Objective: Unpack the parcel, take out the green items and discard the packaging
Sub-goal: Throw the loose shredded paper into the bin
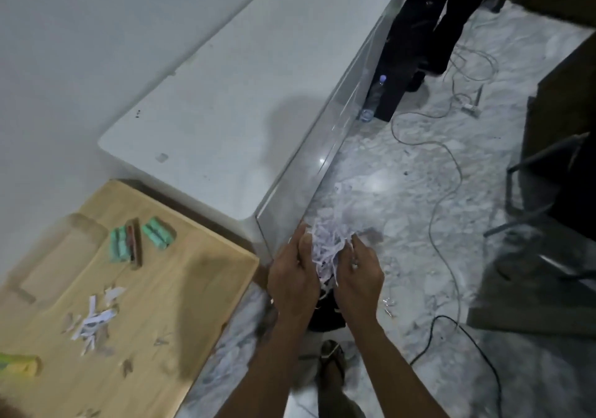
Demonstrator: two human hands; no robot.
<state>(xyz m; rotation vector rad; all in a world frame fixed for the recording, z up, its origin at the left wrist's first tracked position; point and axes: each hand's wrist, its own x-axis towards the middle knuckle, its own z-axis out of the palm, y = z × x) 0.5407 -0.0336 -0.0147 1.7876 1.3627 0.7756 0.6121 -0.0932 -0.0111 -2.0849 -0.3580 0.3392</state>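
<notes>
Shredded white paper packaging (327,246) sits bunched between both hands at centre frame, off the table and over the floor. Left hand (292,275) and right hand (359,272) cup it from either side, fingers curled into the wad. Below the hands is a dark shape (325,314) — possibly a bin or bag, can't tell. To do this step well, I'd judge: keep the wad compressed, lower it close to the receptacle before releasing, so the strips don't scatter.

The green items (142,238) already lie on the wooden table (180,304) at left of frame, two green bundles with a dark stick-like thing (135,243) between them. Loose paper scraps (93,317) remain at lower left on the table — these likely need a second pass.

Room: marbled grey-white floor (403,224), cables (445,191) trailing at right, a white cabinet top (242,95) upper centre, a plastic bottle (375,95) beside it.
</notes>
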